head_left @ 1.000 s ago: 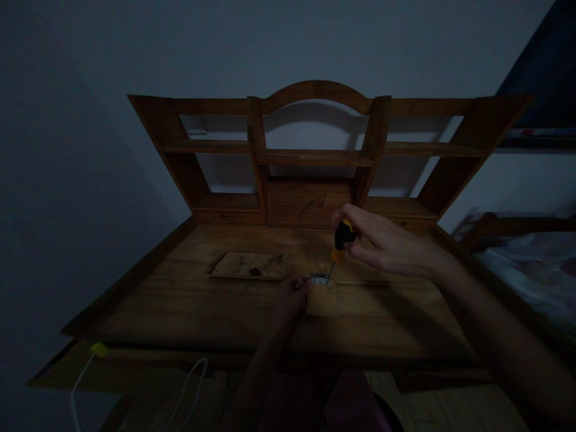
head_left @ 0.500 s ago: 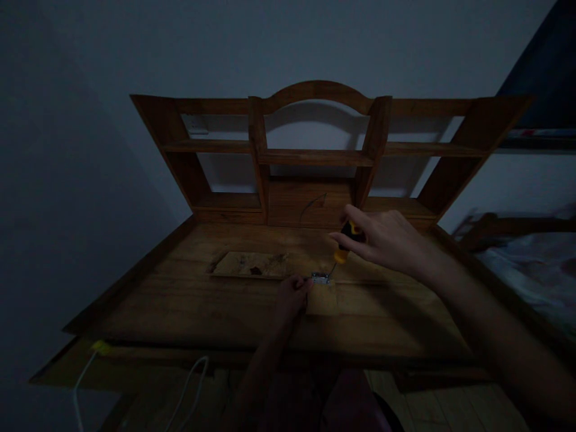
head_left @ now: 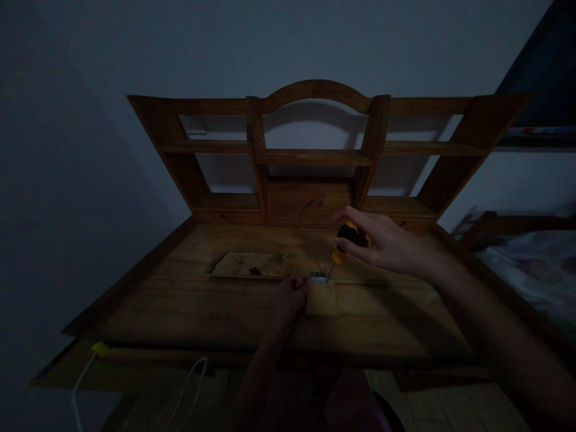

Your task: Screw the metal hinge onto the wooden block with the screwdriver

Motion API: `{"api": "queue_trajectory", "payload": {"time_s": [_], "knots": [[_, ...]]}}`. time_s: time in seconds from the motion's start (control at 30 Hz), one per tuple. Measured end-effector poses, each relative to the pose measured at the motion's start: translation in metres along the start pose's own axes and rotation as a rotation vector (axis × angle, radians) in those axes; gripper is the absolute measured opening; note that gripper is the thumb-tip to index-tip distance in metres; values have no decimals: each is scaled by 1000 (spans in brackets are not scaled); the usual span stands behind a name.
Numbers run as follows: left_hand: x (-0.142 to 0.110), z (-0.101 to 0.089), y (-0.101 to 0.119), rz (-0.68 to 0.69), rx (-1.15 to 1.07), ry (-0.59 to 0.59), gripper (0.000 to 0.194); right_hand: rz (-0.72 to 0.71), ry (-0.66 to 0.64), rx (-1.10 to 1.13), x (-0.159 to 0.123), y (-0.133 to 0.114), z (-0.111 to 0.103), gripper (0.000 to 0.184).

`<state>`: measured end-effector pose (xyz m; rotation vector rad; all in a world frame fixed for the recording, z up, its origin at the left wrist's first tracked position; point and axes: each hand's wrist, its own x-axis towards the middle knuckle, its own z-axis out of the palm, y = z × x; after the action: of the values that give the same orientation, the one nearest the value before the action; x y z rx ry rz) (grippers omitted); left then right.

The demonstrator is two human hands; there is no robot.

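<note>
A screwdriver [head_left: 338, 257] with a black and yellow handle is in my right hand [head_left: 378, 243], its shaft slanting down to the left. Its tip meets the right end of a small silver metal fitting [head_left: 319, 277], whose exact kind I cannot make out. That fitting lies at the far edge of a small pale wooden piece [head_left: 321, 301] on the desk. My left hand [head_left: 291, 294] is closed, thumb and fingertips pinched at the fitting's left end.
A wooden desk [head_left: 180, 306] carries a shelf unit [head_left: 315, 157] along its back, against the wall. Left of my hands lies a worn, stained board [head_left: 247, 264]. A white cable [head_left: 193, 378] hangs at the front left, near a yellow item [head_left: 99, 348]. The room is dim.
The fingers of my right hand have shifted slightly around the screwdriver's handle, which now stands a little further left. My left hand stays at the fitting.
</note>
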<state>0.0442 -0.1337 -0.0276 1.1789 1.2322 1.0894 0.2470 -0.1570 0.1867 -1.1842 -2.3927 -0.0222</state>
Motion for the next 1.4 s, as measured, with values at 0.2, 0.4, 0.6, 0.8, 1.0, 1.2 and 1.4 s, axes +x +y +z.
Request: {"api": "queue_trajectory", "payload": {"time_s": [0.2,0.4,0.6,0.8,1.0,1.2,1.4], "knots": [[0,-1,-1,26,75,8,43,57,94,-1,-2,1,5,34],[2,0,-3,87,115,59,43,92,111,0,-12,3,6,31],[2,1,-2,49,128,58,44,88,100,0,-19,3,4,31],[1,1,-3,44,136,54,41,-17,26,53,-24,2,-1,29],[0,2,-1,24,129,57,40,-16,7,72,-26,2,-3,30],[0,1,-1,50,156,65,39,-11,-3,90,-25,3,-4,26],[0,2,-1,44,147,54,40,-1,-26,139,-24,7,-3,23]]}}
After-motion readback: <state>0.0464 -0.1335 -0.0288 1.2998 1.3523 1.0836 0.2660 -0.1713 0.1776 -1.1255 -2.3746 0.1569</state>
